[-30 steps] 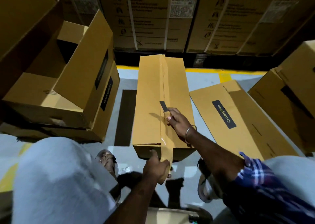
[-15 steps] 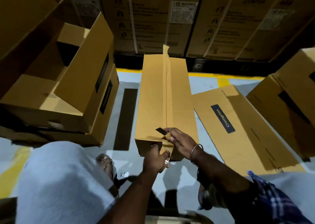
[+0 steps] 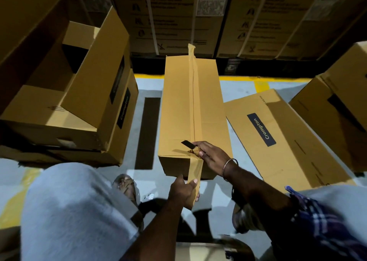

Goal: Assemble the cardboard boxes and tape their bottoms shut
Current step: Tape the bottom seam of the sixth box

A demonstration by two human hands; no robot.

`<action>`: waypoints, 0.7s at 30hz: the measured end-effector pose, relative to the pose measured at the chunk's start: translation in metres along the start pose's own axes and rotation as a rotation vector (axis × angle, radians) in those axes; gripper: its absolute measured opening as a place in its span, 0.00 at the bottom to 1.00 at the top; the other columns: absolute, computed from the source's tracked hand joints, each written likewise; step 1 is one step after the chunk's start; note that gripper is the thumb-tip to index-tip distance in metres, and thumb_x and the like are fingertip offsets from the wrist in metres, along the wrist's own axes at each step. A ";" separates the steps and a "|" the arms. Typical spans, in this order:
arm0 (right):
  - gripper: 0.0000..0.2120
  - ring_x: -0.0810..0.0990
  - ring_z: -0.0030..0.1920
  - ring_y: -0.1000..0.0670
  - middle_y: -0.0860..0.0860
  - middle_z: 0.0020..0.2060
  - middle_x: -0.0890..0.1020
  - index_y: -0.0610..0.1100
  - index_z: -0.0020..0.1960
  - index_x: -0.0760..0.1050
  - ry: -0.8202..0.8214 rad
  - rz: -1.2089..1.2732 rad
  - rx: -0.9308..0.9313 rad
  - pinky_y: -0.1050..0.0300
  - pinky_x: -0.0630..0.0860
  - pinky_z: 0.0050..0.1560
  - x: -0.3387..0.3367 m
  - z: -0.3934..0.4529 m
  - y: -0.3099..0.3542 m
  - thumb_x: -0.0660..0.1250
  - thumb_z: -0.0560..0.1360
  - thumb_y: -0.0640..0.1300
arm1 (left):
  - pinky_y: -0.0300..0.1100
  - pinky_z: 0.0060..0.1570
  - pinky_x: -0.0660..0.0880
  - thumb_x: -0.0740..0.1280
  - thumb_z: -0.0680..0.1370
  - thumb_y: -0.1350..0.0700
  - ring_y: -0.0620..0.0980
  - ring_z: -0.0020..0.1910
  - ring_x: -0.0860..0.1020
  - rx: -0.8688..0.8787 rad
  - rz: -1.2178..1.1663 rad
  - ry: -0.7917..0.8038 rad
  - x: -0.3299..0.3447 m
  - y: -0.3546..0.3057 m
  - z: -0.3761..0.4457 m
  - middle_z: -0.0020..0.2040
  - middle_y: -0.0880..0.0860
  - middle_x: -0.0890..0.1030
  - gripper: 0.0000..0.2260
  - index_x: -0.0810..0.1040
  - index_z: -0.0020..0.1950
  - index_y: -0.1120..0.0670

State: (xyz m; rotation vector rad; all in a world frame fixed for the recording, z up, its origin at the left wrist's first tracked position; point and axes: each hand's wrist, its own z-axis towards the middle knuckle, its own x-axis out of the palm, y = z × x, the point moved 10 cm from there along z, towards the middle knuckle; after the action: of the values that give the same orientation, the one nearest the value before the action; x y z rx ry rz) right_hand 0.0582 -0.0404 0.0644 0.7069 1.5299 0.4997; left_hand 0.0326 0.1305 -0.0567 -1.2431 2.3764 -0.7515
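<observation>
- Long box (image 3: 178, 110) lies flat on the floor (image 3: 238, 86) in front of the person, centre of view, closed face up.
- Brown tape (image 3: 193, 94) runs down the middle seam the full length of the box; far end sticks up past the far edge, near end folds over the near edge and hangs down the front.
- Left hand (image 3: 183, 191) pinches the hanging tape end just below the box, thumb on the tape face.
- Right hand (image 3: 213, 157) rests on the box's near top edge, fingers curled round a small cutter (image 3: 189, 144); dark blade points left across the tape. Metal bangle on that wrist.
- Flattened box (image 3: 278, 133) marked "Crompton" lies on the floor just right of the long box.
- Open assembled boxes (image 3: 79, 102) stacked on the left, another box (image 3: 341, 110) at far right.
- Printed cartons (image 3: 178, 12) stacked along the back behind a yellow floor line.
</observation>
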 end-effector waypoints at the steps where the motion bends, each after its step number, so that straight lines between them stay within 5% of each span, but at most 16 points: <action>1: 0.18 0.77 0.62 0.50 0.51 0.69 0.76 0.49 0.75 0.70 0.002 0.004 0.002 0.57 0.73 0.57 0.000 0.000 0.001 0.57 0.86 0.45 | 0.63 0.42 0.83 0.74 0.80 0.56 0.61 0.34 0.83 0.014 0.042 0.006 -0.002 0.000 0.000 0.48 0.66 0.82 0.18 0.71 0.64 0.60; 4: 0.18 0.77 0.62 0.48 0.51 0.68 0.76 0.49 0.75 0.70 0.004 0.008 0.010 0.54 0.74 0.59 0.000 0.001 0.001 0.58 0.86 0.44 | 0.47 0.59 0.78 0.72 0.80 0.49 0.60 0.59 0.82 0.049 0.476 0.013 -0.004 0.005 -0.006 0.62 0.58 0.82 0.19 0.77 0.67 0.56; 6: 0.18 0.77 0.62 0.47 0.50 0.68 0.77 0.49 0.75 0.70 0.004 0.008 0.019 0.52 0.75 0.60 0.000 0.001 0.000 0.58 0.86 0.44 | 0.42 0.58 0.73 0.70 0.81 0.48 0.58 0.64 0.79 0.014 0.581 0.018 -0.005 0.016 -0.007 0.65 0.56 0.81 0.18 0.78 0.68 0.56; 15: 0.19 0.76 0.65 0.48 0.49 0.69 0.76 0.44 0.72 0.73 0.051 -0.048 -0.054 0.61 0.69 0.59 -0.001 0.003 0.011 0.58 0.84 0.47 | 0.47 0.63 0.77 0.71 0.79 0.51 0.59 0.62 0.79 -0.047 0.541 -0.036 -0.014 0.020 0.003 0.63 0.57 0.82 0.15 0.81 0.64 0.55; 21: 0.22 0.77 0.65 0.48 0.49 0.68 0.79 0.43 0.71 0.76 0.053 -0.065 -0.070 0.57 0.73 0.64 -0.019 0.007 0.026 0.59 0.82 0.51 | 0.46 0.62 0.76 0.71 0.80 0.49 0.59 0.63 0.80 -0.042 0.541 -0.043 -0.009 0.019 0.003 0.64 0.57 0.82 0.18 0.81 0.67 0.56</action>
State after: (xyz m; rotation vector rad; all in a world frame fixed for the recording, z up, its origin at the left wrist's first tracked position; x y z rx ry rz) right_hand 0.0685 -0.0362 0.0952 0.5920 1.5726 0.5240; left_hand 0.0269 0.1463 -0.0700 -0.5666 2.5256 -0.4948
